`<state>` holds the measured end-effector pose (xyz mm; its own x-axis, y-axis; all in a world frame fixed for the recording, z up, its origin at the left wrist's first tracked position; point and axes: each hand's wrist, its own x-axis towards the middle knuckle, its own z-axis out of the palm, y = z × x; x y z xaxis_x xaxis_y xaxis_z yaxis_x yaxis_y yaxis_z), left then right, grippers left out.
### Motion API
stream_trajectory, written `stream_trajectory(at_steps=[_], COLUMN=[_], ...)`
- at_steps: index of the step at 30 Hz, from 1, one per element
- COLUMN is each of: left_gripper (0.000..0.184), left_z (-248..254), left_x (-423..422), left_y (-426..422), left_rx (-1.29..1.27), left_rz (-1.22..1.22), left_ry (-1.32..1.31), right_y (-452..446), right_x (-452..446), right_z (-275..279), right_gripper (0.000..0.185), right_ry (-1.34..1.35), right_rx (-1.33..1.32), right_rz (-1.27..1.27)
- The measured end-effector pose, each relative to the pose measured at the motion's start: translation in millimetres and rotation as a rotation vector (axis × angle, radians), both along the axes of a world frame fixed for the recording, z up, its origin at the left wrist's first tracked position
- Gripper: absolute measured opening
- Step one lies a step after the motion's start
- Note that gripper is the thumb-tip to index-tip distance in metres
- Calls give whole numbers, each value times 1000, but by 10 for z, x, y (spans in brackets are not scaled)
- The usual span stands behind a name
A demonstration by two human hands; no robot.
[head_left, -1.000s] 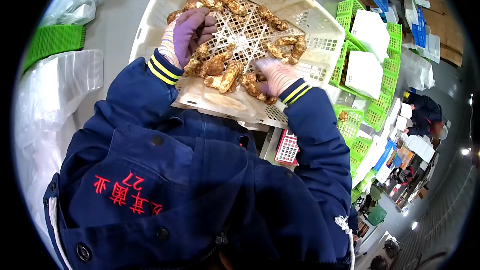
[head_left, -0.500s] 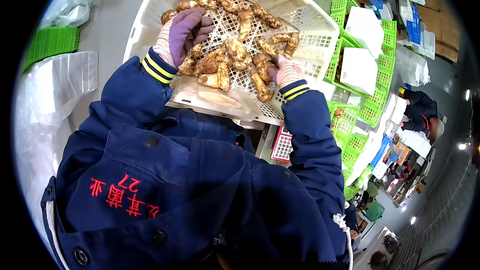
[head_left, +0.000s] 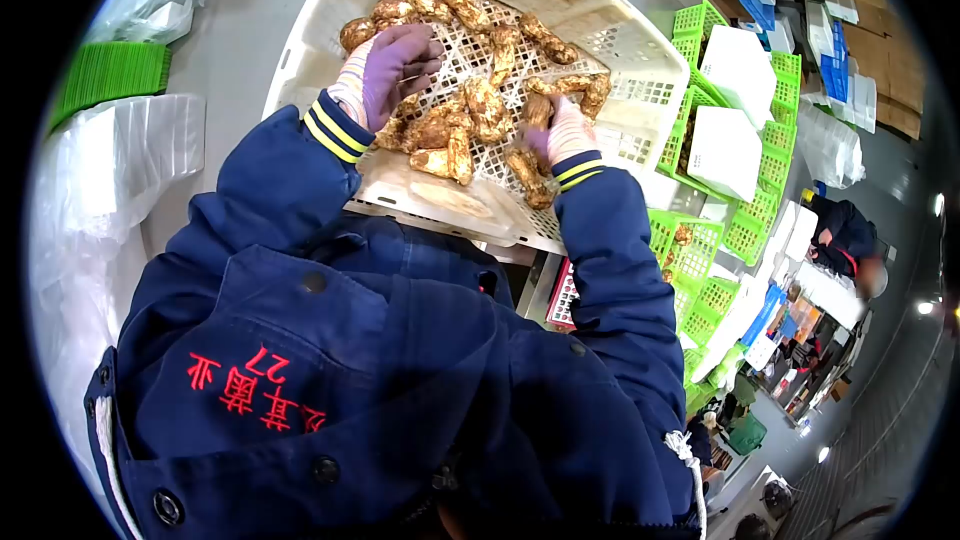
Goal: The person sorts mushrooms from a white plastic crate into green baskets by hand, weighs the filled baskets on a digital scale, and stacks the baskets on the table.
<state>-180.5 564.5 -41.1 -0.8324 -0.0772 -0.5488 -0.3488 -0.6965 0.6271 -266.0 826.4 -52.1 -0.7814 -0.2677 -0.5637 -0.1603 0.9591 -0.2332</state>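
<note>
A white plastic crate [head_left: 590, 0] with a lattice floor lies in front of my body, with several brown-and-cream matsutake mushrooms [head_left: 487, 108] spread in it. My left hand [head_left: 398, 68], in a purple-palmed glove, hovers over the crate's left part with loosely bent fingers and nothing visible in them. My right hand [head_left: 562, 130], gloved alike, is closed on a matsutake mushroom [head_left: 537, 112] at the right side; its fingertips are partly hidden and blurred. Just below that hand another matsutake mushroom [head_left: 530, 178] lies on the lattice.
Green baskets [head_left: 770, 155] with white foam boxes [head_left: 725, 152] line the right side. On the left are stacked green trays [head_left: 115, 78] and clear plastic bags [head_left: 130, 170]. A co-worker [head_left: 845, 235] stands at a far table. A red-edged keypad device [head_left: 563, 298] sits below the crate.
My right hand has raised a mushroom more upright between its fingers. My left hand stays over the same part of the crate. The whole view has shifted slightly.
</note>
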Motion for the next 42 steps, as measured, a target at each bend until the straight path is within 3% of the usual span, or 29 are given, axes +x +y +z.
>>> stream_trajectory(at_steps=[1,3,5,8,12,15,17,19,21,23,25,26,27,29,30,31,33,35,37,39,40,41,42], left_gripper=[34,35,36,37,41,46,46,43,40,37,31,27,24,22,22,30,39,48,50,51,51,50,49], left_z=[-10,-37,-69,-74,5,154,131,99,276,156,27,29,40,-181,-81,37,150,47,-33,-56,-45,90,210], left_x=[-12,-19,-28,-38,-14,2,25,16,17,45,29,48,33,41,15,19,48,71,73,60,57,26,17], left_y=[-6,-11,-3,-19,25,69,61,67,91,110,128,111,98,39,21,48,107,85,72,73,96,101,99], left_rx=[-12,-25,-71,-58,-97,-96,187,149,131,103,85,170,243,269,392,366,297,400,483,447,416,453,475], left_rz=[0,-2,78,57,-13,-117,-178,-169,-204,-270,-292,-315,-325,-229,-299,-315,-271,-294,-277,-234,-194,-231,-235], left_ry=[-7,-17,-10,-14,-71,-139,35,82,-13,124,235,238,200,257,262,236,29,95,78,89,97,139,138], right_y=[-35,-128,-327,-613,-421,-467,-477,-195,-94,-148,-139,-80,45,-31,-32,-186,-460,-775,-865,-835,-767,-665,-622], right_x=[-8,34,84,170,8,26,22,-60,58,254,380,368,292,72,57,31,76,204,265,52,-64,-217,-398], right_z=[-46,-152,-13,-130,-316,280,612,328,219,52,-198,-225,-409,-53,-58,95,295,613,505,450,365,99,12], right_gripper=[71,78,78,73,76,67,58,39,42,40,27,32,34,40,46,47,54,51,39,31,25,22,25], right_ry=[-4,19,-23,-26,-165,-315,-414,-265,-76,-97,-122,-88,-56,-23,76,-121,-158,-120,-175,-364,-286,265,436], right_rx=[-1,-690,-304,63,-280,-709,-903,-624,-12,246,305,294,229,6,-283,-484,-749,-739,-1025,-1037,-1087,-865,-515], right_rz=[1,-301,-13,122,-168,-232,-366,-65,251,449,483,466,425,102,-13,-230,-228,-229,-302,-417,-405,-111,-25])
